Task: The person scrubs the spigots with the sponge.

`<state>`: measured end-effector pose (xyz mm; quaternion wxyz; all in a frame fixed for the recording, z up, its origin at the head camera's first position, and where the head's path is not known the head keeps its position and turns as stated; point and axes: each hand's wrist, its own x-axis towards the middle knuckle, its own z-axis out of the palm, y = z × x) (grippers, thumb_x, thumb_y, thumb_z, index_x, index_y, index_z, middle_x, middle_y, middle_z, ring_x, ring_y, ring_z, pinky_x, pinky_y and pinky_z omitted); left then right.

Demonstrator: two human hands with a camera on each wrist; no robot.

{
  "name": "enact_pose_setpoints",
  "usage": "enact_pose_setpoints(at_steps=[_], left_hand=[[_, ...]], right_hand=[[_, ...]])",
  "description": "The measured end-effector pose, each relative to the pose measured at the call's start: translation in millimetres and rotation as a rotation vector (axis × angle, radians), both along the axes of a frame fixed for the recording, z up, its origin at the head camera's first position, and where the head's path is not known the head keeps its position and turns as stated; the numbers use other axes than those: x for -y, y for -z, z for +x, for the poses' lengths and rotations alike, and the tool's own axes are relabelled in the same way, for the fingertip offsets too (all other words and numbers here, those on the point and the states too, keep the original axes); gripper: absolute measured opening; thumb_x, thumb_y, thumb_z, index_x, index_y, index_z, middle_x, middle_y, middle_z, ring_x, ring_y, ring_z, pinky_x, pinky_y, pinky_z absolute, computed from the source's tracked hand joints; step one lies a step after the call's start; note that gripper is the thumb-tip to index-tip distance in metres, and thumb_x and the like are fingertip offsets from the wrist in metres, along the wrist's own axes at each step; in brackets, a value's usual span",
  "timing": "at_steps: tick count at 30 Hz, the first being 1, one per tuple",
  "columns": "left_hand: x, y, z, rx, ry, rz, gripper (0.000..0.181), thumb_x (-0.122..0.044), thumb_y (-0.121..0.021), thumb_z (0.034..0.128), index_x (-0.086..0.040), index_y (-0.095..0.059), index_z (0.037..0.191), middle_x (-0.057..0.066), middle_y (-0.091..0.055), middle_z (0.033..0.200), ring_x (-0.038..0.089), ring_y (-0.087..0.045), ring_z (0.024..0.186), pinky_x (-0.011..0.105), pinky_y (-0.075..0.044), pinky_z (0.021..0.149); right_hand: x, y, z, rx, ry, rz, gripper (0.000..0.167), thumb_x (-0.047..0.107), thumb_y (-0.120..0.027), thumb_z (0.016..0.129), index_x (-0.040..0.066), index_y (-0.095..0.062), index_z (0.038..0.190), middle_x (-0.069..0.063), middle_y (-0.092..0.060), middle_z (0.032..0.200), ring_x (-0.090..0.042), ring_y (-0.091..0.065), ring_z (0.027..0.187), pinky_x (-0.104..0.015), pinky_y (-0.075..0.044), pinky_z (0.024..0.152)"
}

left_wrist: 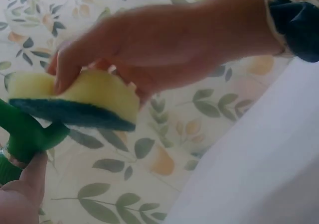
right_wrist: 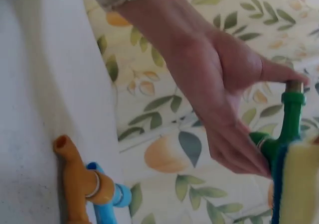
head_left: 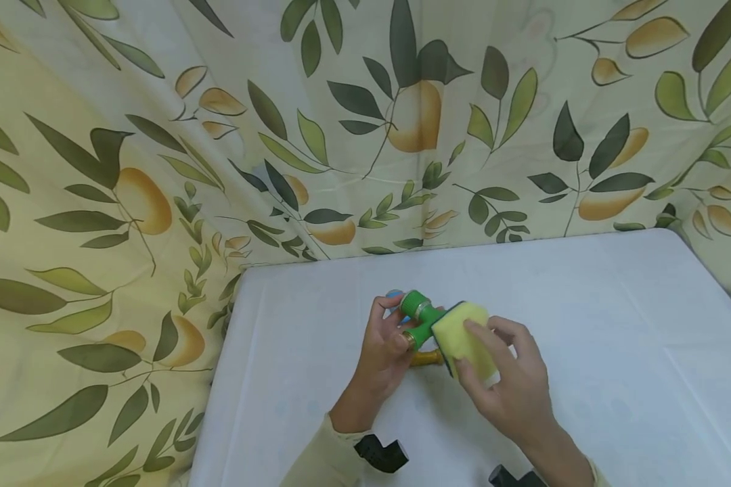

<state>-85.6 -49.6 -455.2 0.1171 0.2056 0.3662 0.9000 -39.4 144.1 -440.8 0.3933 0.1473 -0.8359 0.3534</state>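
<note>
In the head view my left hand [head_left: 380, 348] holds up a green plastic tap [head_left: 424, 316] above the table. The left thumb presses on the tap's brass-coloured end, as the right wrist view shows. My right hand [head_left: 520, 379] pinches a yellow sponge [head_left: 466, 338] between thumb and fingers. The sponge's dark green scouring side [left_wrist: 75, 113] faces the tap and appears to touch it. An orange tap [right_wrist: 75, 184] lies on the table below the hands, with a blue tap [right_wrist: 105, 211] close beside it; both are mostly hidden in the head view.
The white-covered table [head_left: 609, 325] stretches out on both sides of the hands. A leaf-and-fruit patterned curtain [head_left: 493, 169] hangs along its back and left edges. Black devices [head_left: 382, 453] are strapped to both wrists.
</note>
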Motion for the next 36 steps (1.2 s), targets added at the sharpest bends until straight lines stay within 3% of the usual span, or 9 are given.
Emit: enact_pose_setpoints(at_steps=[3,7,10,16,24,28,31,33,36], left_hand=[[-3.9,0.1,1.2,0.029,-0.015,-0.023,0.076,-0.042,-0.087,0.0800,-0.017,-0.034,0.129,0.006,-0.052,0.134,0.019,-0.064,0.121,0.023,-0.055,0.098],[-8.2,0.0,2.0,0.036,-0.045,-0.043,0.077,-0.045,-0.086,0.0800,-0.018,-0.034,0.128,0.004,-0.051,0.133,0.020,-0.064,0.123,0.025,-0.055,0.099],[-10.7,0.1,2.2,0.037,-0.066,-0.049,0.077,-0.047,-0.086,0.0796,-0.018,-0.033,0.128,0.003,-0.051,0.133,0.019,-0.064,0.122,0.026,-0.055,0.099],[-12.8,0.8,3.6,0.088,-0.106,-0.053,0.079,-0.052,-0.086,0.0752,-0.019,-0.035,0.126,0.002,-0.053,0.129,0.014,-0.067,0.114,0.022,-0.056,0.092],[-11.3,-1.1,3.3,0.089,-0.116,-0.050,0.081,-0.056,-0.085,0.0744,-0.018,-0.035,0.126,0.001,-0.054,0.128,0.013,-0.068,0.112,0.024,-0.056,0.096],[-9.6,0.1,3.0,0.078,-0.095,-0.056,0.082,-0.056,-0.085,0.0751,-0.018,-0.034,0.127,0.001,-0.055,0.128,0.013,-0.068,0.110,0.023,-0.056,0.093],[-6.5,0.8,2.2,0.067,-0.097,-0.041,0.082,-0.055,-0.086,0.0749,-0.018,-0.034,0.126,0.003,-0.055,0.129,0.020,-0.067,0.118,0.027,-0.056,0.098],[-3.7,0.5,1.1,0.056,-0.106,-0.020,0.080,-0.053,-0.086,0.0758,-0.017,-0.035,0.125,0.003,-0.055,0.129,0.023,-0.066,0.123,0.029,-0.054,0.102],[0.6,-0.8,-0.2,0.020,-0.109,0.002,0.078,-0.048,-0.087,0.0780,-0.016,-0.035,0.127,0.004,-0.053,0.130,0.025,-0.064,0.124,0.031,-0.053,0.104]], right_hand=[[6,-1.5,2.3,0.066,-0.019,-0.073,0.048,0.028,-0.066,0.084,0.003,-0.068,0.126,-0.021,-0.061,0.113,-0.014,-0.056,0.101,-0.012,-0.042,0.081],[13,-0.5,7.8,0.107,-0.151,-0.117,0.052,0.020,-0.071,0.081,0.001,-0.064,0.129,-0.018,-0.060,0.117,-0.008,-0.053,0.105,-0.013,-0.042,0.085],[16,0.6,9.1,0.113,-0.181,-0.116,0.051,0.022,-0.071,0.084,0.002,-0.063,0.130,-0.017,-0.060,0.119,-0.008,-0.053,0.107,-0.013,-0.043,0.085],[19,1.2,7.8,0.031,-0.246,-0.084,0.054,0.044,-0.059,0.099,-0.003,-0.064,0.126,-0.020,-0.061,0.115,-0.012,-0.055,0.107,-0.010,-0.044,0.091],[21,0.5,5.9,-0.007,-0.213,-0.060,0.055,0.049,-0.057,0.100,-0.001,-0.067,0.122,-0.021,-0.062,0.113,-0.012,-0.056,0.107,-0.008,-0.043,0.095],[18,-4.4,6.3,0.007,-0.183,-0.050,0.054,0.050,-0.056,0.100,0.002,-0.069,0.120,-0.019,-0.063,0.113,-0.011,-0.056,0.106,-0.009,-0.043,0.091],[14,-7.0,4.3,-0.048,-0.188,0.021,0.047,0.046,-0.056,0.099,0.005,-0.073,0.113,-0.018,-0.064,0.108,-0.020,-0.057,0.094,-0.019,-0.043,0.081],[10,-7.5,0.2,-0.096,-0.141,0.060,0.041,0.041,-0.057,0.097,0.006,-0.075,0.109,-0.019,-0.065,0.104,-0.027,-0.056,0.087,-0.028,-0.041,0.076],[4,-7.3,-3.8,-0.091,-0.016,0.071,0.039,0.036,-0.057,0.091,0.006,-0.075,0.109,-0.023,-0.063,0.104,-0.034,-0.055,0.085,-0.030,-0.038,0.074]])
